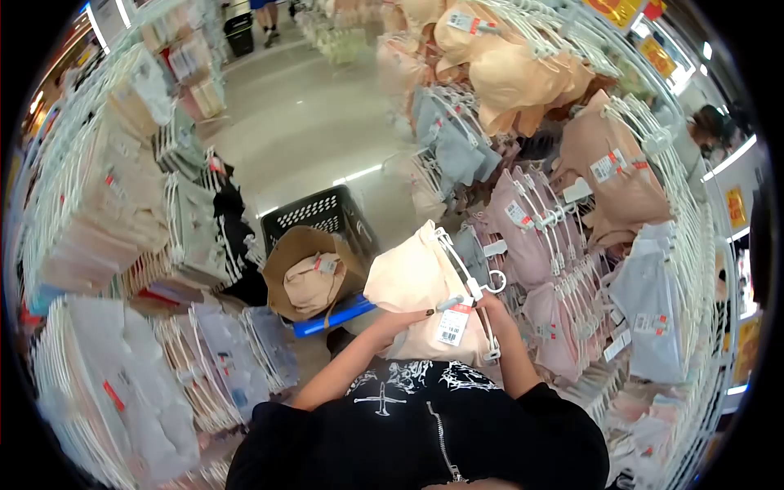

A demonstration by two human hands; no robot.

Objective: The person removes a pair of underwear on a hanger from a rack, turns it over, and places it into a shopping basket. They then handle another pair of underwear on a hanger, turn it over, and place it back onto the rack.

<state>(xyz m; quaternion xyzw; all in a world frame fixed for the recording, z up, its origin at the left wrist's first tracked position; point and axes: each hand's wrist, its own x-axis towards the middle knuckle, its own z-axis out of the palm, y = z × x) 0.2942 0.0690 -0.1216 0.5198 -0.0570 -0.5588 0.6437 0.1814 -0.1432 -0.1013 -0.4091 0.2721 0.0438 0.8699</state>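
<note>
A beige bra [412,265] on a white plastic hanger [453,257] is held up in front of my chest. My left hand [398,325] grips its lower left side, the thumb beside a white and red price tag [451,322]. My right hand [496,314] is closed around the hanger side, just below the white hook [496,282]; some of its fingers are hidden. Left of the bra stands a black shopping basket [363,229] with a blue bar at its front. Inside it is an open brown paper bag [286,245] containing another beige garment [310,286] with a tag.
Racks of tagged bras [531,220] on white hangers line my right side. On the left, racks hold packed rows of pale garments [122,359]. A tiled aisle floor [302,122] runs ahead, where a person's legs [265,20] show near a dark bin [239,34].
</note>
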